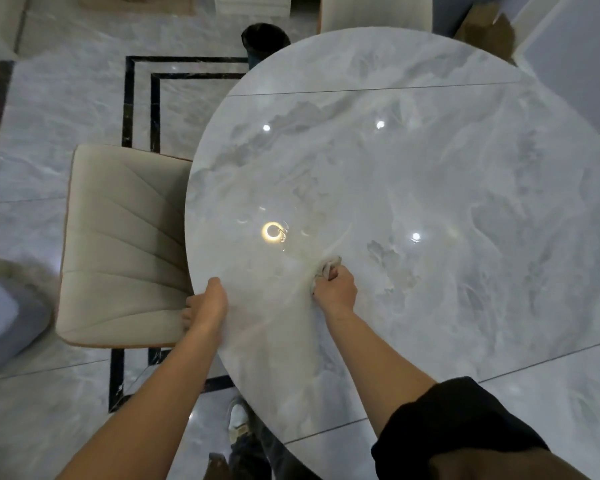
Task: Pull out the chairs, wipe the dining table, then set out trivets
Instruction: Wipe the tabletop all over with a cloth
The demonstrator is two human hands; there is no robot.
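Observation:
The round marble dining table (430, 168) fills the right of the view. My right hand (336, 289) presses a crumpled white cloth (329, 266) onto the tabletop near its front-left part. My left hand (210, 301) grips the table's left edge, thumb on top and fingers curled under the rim. A beige padded chair (118, 244) stands at the table's left, its seat partly tucked under the edge. A second beige chair (374, 12) stands at the far side.
A dark bin (264, 39) stands on the marble floor beyond the table's far left edge. A brown cardboard piece (485, 29) lies at the top right. A pale blurred object (4, 313) sits at the left edge. My shoes (238, 420) show below the table.

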